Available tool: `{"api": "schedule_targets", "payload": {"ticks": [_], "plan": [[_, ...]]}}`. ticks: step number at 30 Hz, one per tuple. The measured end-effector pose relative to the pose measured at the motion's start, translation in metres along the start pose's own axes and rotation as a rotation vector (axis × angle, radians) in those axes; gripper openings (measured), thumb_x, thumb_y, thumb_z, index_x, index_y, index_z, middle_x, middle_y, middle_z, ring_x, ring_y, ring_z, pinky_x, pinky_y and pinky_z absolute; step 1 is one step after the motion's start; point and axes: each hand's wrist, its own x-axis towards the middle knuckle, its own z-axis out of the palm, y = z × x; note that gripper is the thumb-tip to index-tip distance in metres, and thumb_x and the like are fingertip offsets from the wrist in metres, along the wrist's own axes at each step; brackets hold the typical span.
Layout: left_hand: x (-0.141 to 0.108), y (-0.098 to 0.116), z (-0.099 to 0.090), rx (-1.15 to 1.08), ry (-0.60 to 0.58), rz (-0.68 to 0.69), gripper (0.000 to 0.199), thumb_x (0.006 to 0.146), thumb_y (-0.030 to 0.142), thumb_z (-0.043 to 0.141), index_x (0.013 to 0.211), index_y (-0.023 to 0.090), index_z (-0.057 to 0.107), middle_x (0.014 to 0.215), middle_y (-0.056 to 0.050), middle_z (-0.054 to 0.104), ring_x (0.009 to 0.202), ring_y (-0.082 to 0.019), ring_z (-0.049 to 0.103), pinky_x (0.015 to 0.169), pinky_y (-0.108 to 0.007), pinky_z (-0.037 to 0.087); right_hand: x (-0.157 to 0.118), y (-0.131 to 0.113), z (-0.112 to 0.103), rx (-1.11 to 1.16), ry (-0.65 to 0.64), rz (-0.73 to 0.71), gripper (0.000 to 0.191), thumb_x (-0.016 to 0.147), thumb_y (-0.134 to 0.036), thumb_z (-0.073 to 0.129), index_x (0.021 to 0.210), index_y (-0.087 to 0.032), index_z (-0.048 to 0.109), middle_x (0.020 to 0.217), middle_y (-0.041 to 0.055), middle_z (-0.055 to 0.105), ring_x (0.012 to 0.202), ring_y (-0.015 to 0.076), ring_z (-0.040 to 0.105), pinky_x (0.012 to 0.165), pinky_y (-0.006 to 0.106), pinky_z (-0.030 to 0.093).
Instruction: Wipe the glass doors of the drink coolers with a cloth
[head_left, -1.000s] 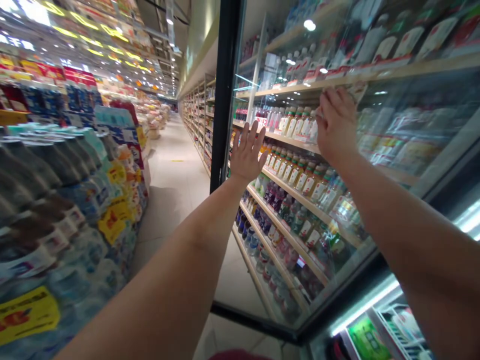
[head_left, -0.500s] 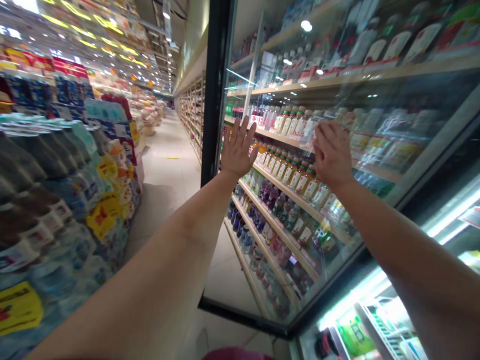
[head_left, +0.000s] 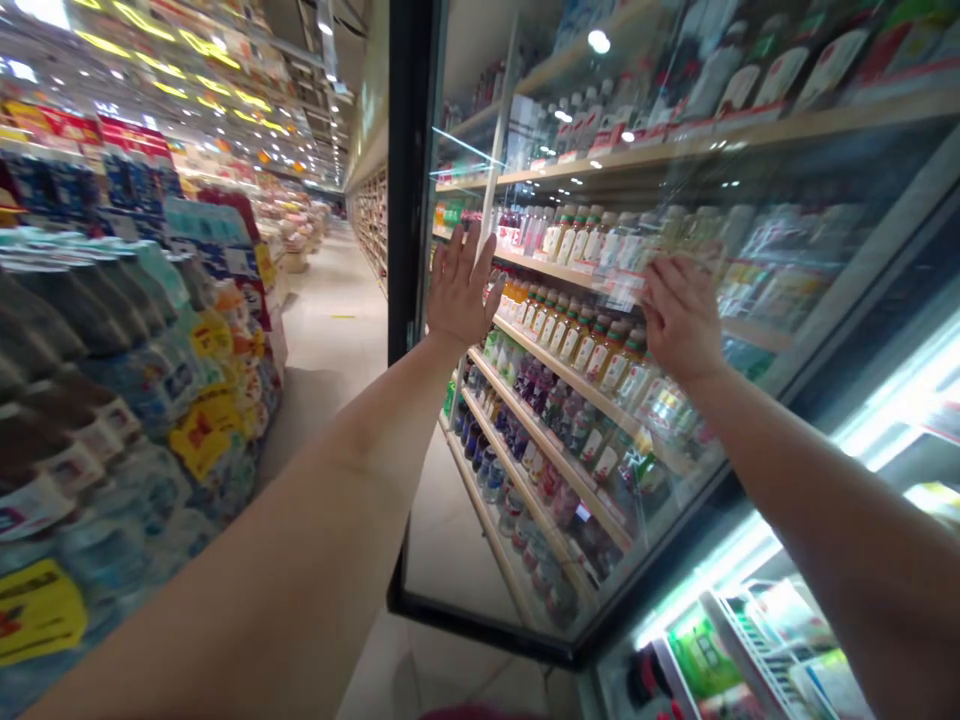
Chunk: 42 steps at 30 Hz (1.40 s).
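Glass door [head_left: 577, 390] backs splayed left hand [head_left: 459, 297]; curled right hand [head_left: 682, 318], grip unclear, sits lower than before.

The clear, flat glass door pane [head_left: 675, 185] is smooth and glossy, streaked with reflections. Its black, straight-edged door frame [head_left: 411, 180] looks satin-smooth, metal or plastic being unclear. Pale tan, straight shelf edges [head_left: 551, 448] look like matt wood. The pale beige, flat tiled floor [head_left: 322, 315] has a soft sheen; the yellow, flat sign [head_left: 41, 612] resembles paper.
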Motion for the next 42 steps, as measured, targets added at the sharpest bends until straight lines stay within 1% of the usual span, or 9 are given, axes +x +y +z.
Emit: {"api": "schedule_targets", "payload": {"ticks": [5, 12, 19, 23, 26, 29, 31, 36, 42], "plan": [[0.0, 0.003, -0.004, 0.009, -0.006, -0.006, 0.072, 0.108, 0.06, 0.032, 0.165, 0.017, 0.039, 0.173, -0.01, 0.026, 0.164, -0.028, 0.01, 0.135, -0.049, 0.002, 0.024, 0.036, -0.02, -0.014, 0.117, 0.148, 0.051, 0.107, -0.032, 0.042, 0.153, -0.015, 0.053, 0.162, 0.0134, 0.047, 0.154, 0.0347, 0.034, 0.128, 0.058, 0.028], [0.0, 0.007, -0.011, -0.021, -0.016, -0.024, 0.07, 0.107, 0.057, 0.037, 0.165, 0.017, 0.039, 0.173, -0.01, 0.026, 0.163, -0.03, 0.012, 0.135, -0.052, 0.004, -0.021, 0.028, -0.017, -0.036, 0.134, 0.169, 0.057, 0.106, -0.038, 0.039, 0.149, -0.007, 0.059, 0.157, 0.0167, 0.053, 0.154, 0.0311, 0.037, 0.129, 0.052, 0.029], [-0.001, 0.013, -0.018, 0.001, -0.016, -0.036, 0.07, 0.108, 0.059, 0.036, 0.164, 0.016, 0.041, 0.173, -0.011, 0.028, 0.163, -0.03, 0.013, 0.135, -0.05, 0.005, -0.025, 0.125, -0.024, -0.128, 0.206, 0.447, 0.076, 0.087, -0.032, 0.049, 0.159, -0.01, 0.047, 0.167, 0.0165, 0.037, 0.157, 0.0343, 0.03, 0.128, 0.058, 0.02], [-0.001, 0.014, -0.019, 0.011, -0.04, -0.039, 0.073, 0.108, 0.061, 0.031, 0.165, 0.016, 0.039, 0.174, -0.008, 0.025, 0.164, -0.029, 0.01, 0.135, -0.051, 0.003, -0.062, 0.161, -0.01, -0.135, 0.228, 0.327, 0.081, 0.086, -0.038, 0.051, 0.16, -0.009, 0.043, 0.167, 0.0176, 0.035, 0.158, 0.0359, 0.025, 0.128, 0.06, 0.018], [-0.001, 0.011, -0.018, 0.033, -0.051, -0.043, 0.079, 0.107, 0.069, 0.022, 0.166, 0.017, 0.036, 0.176, -0.003, 0.019, 0.164, -0.026, 0.004, 0.136, -0.05, -0.001, -0.045, 0.211, -0.017, -0.109, 0.183, 0.256, 0.086, 0.084, -0.035, 0.057, 0.163, -0.01, 0.035, 0.169, 0.0176, 0.028, 0.159, 0.0383, 0.021, 0.125, 0.066, 0.017], [-0.002, 0.009, -0.016, 0.055, -0.054, -0.038, 0.079, 0.107, 0.067, 0.021, 0.166, 0.017, 0.035, 0.176, -0.003, 0.017, 0.164, -0.024, 0.001, 0.136, -0.049, -0.001, -0.014, 0.247, -0.025, -0.074, 0.089, 0.414, 0.09, 0.081, -0.027, 0.061, 0.165, -0.012, 0.032, 0.172, 0.0167, 0.022, 0.16, 0.0379, 0.016, 0.127, 0.065, 0.01], [-0.002, 0.009, -0.016, 0.074, -0.052, -0.031, 0.074, 0.107, 0.062, 0.025, 0.167, 0.019, 0.035, 0.176, -0.003, 0.019, 0.164, -0.022, 0.001, 0.136, -0.048, 0.001, -0.012, 0.237, -0.022, -0.076, 0.142, 0.487, 0.086, 0.084, -0.024, 0.056, 0.165, -0.011, 0.033, 0.172, 0.016, 0.022, 0.161, 0.0359, 0.016, 0.128, 0.063, 0.009], [-0.002, 0.011, -0.018, 0.105, -0.049, -0.029, 0.072, 0.107, 0.059, 0.028, 0.167, 0.02, 0.035, 0.175, -0.004, 0.02, 0.164, -0.022, 0.002, 0.136, -0.046, 0.0, -0.036, 0.162, -0.01, -0.096, 0.256, 0.408, 0.068, 0.096, -0.033, 0.046, 0.16, -0.009, 0.045, 0.169, 0.015, 0.032, 0.161, 0.0322, 0.019, 0.131, 0.057, 0.011], [-0.002, 0.016, -0.023, 0.025, -0.051, -0.055, 0.074, 0.107, 0.061, 0.027, 0.165, 0.016, 0.038, 0.174, -0.008, 0.024, 0.164, -0.026, 0.007, 0.135, -0.052, 0.004, 0.02, 0.163, -0.022, -0.064, 0.107, 0.419, 0.078, 0.082, -0.026, 0.063, 0.158, -0.014, 0.05, 0.171, 0.0131, 0.03, 0.16, 0.0369, 0.022, 0.128, 0.062, 0.013]]}}
